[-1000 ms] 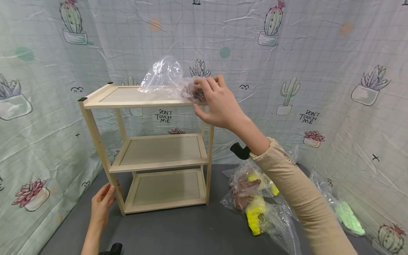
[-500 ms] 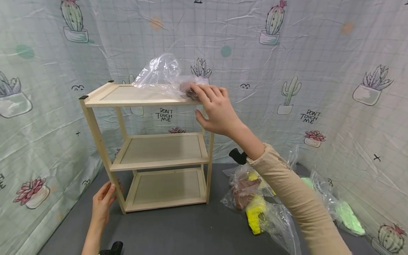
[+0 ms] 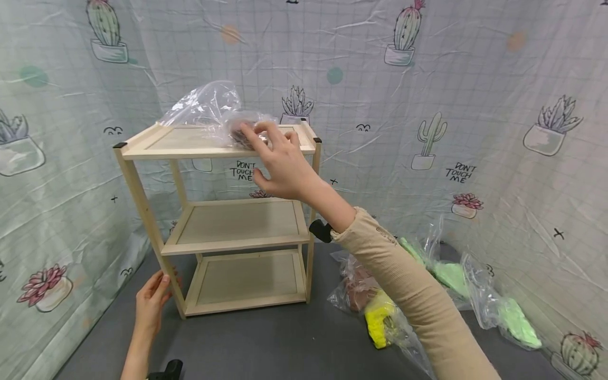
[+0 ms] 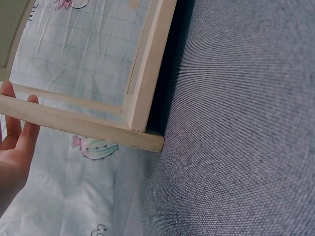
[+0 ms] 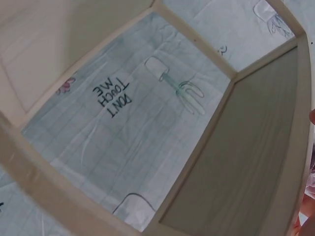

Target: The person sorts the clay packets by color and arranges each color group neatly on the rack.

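A light wooden three-tier shelf [image 3: 237, 246] stands on the dark grey surface. On its top board lies a clear plastic bag [image 3: 204, 105] with a dark brownish item inside, too blurred to name. My right hand [image 3: 287, 168] reaches over the top board's front edge and its fingers press against the bag's right side, thumb held apart below. Low on the front left leg [image 3: 141, 206], my left hand [image 3: 150, 306] holds the post, with fingers reaching behind it. In the left wrist view, two fingertips [image 4: 32, 99] show past the leg.
Right of the shelf lie clear bags with brown and yellow [image 3: 378, 319] contents. Farther right are bags with light green [image 3: 520, 323] contents. A cactus-print curtain [image 3: 370, 95] hangs behind and at both sides.
My right hand has slid the clear bag leftward along the top board, uncovering the board's right end. My left hand stays on the leg, and the shelf keeps its place.
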The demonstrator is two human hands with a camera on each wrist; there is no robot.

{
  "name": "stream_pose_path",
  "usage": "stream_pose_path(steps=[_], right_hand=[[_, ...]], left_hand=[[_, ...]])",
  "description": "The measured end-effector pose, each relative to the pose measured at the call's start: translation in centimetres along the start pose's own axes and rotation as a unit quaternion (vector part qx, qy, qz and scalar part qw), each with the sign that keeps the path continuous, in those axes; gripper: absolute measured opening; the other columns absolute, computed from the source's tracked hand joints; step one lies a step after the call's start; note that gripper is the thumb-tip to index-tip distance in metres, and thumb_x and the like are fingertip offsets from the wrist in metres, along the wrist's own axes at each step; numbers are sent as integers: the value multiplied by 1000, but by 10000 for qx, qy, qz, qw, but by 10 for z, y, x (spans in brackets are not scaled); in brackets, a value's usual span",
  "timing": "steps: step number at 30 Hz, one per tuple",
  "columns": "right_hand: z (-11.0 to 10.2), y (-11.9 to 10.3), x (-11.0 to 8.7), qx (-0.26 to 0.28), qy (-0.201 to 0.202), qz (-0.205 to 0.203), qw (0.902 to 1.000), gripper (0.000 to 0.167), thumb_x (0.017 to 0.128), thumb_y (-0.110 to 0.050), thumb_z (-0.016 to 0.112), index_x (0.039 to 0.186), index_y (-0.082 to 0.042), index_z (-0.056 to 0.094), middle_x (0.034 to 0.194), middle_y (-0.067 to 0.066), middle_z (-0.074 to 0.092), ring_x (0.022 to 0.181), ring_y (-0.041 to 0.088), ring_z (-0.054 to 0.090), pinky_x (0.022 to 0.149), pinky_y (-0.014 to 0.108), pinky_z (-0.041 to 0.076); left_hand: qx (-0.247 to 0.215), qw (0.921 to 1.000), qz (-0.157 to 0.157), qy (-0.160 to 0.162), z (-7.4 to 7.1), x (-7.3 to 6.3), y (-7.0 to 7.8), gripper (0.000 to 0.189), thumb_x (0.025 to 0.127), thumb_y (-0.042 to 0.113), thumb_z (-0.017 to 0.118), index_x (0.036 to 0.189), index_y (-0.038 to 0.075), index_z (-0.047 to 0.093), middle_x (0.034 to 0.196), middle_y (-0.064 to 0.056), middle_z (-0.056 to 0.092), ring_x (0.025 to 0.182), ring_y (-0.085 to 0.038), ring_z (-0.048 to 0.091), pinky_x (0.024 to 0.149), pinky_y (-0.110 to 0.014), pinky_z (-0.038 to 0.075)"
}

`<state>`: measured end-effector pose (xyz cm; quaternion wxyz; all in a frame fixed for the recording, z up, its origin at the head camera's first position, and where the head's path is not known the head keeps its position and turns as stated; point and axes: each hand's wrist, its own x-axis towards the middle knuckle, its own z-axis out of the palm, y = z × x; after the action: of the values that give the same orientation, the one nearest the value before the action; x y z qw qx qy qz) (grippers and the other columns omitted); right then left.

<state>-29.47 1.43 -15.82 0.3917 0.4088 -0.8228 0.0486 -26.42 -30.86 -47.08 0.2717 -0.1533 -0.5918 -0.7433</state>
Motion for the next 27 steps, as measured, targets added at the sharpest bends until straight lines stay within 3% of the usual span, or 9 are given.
stream_pose_path(steps=[2, 6, 8, 11, 13, 15, 22, 23, 27], right_hand=[[2, -5, 5, 81, -106, -47, 9999, 70, 80, -24, 53, 141, -9, 23, 128, 8, 37, 96, 13, 50, 85, 38, 28], [5, -12, 15, 289, -255, -142, 9992, 70, 80, -23, 53, 141, -9, 22, 131, 6, 41, 109, 13, 47, 89, 39, 27], [6, -15, 19, 363, -359, -160, 9986, 70, 80, -22, 52, 141, -9, 22, 134, 6, 40, 117, 13, 42, 92, 39, 26], [5, -20, 26, 356, -665, -115, 9971, 69, 81, -23, 49, 142, -13, 18, 139, 4, 36, 127, 12, 34, 96, 40, 23], [5, -25, 32, 247, -889, -60, 9957, 69, 83, -26, 47, 143, -16, 15, 142, 1, 32, 130, 12, 31, 98, 41, 22], [5, -29, 37, 73, -1084, -6, 9941, 69, 83, -29, 45, 143, -20, 12, 144, -3, 29, 130, 11, 29, 98, 42, 22], [9, -42, 51, -431, -1433, -52, 9887, 74, 83, -35, 44, 144, -22, 5, 147, -8, 21, 132, 12, 27, 100, 47, 22], [10, -43, 52, -448, -1459, -81, 9883, 74, 82, -35, 44, 144, -22, 5, 147, -8, 21, 132, 12, 27, 100, 47, 22], [12, -48, 56, -531, -1518, -158, 9869, 75, 82, -36, 43, 144, -22, 3, 149, -8, 17, 134, 10, 25, 101, 47, 20]], left_hand=[[-92, 9999, -29, 100, 4, -1, 5, 26, 91, 7, 48, 116, 5, 57, 99, 4, 67, 85, -8, 66, 68, -17, 50], [251, 9990, -205, 296, 15, -4, 20, 24, 91, 13, 50, 114, 9, 58, 97, 9, 66, 83, -4, 65, 68, -16, 50], [-212, 9998, -36, 8, 7, -1, 12, 27, 92, 6, 47, 117, 5, 56, 100, 4, 66, 86, -8, 66, 68, -17, 50], [-185, 9998, 7, -63, 6, 0, 11, 28, 92, 7, 47, 118, 5, 55, 102, 4, 66, 87, -8, 66, 69, -17, 50], [-234, 9997, 15, -21, 4, 0, 9, 28, 91, 7, 48, 118, 3, 55, 101, 3, 66, 87, -8, 66, 68, -17, 51], [169, 9996, -114, 183, 9, -1, 14, 29, 91, 13, 50, 118, 5, 55, 99, 8, 65, 86, -4, 65, 69, -16, 50], [28, 9993, -270, 252, 1, 1, 2, 28, 91, 7, 48, 119, 5, 55, 99, 9, 65, 86, -4, 65, 69, -16, 50], [-110, 9996, -208, 142, -4, 2, -2, 29, 92, 4, 46, 120, 3, 54, 101, 7, 66, 87, -6, 65, 69, -16, 50], [-104, 9996, -223, 171, -1, 1, 1, 28, 91, 8, 49, 118, 4, 55, 100, 6, 66, 85, -6, 66, 68, -16, 50]])
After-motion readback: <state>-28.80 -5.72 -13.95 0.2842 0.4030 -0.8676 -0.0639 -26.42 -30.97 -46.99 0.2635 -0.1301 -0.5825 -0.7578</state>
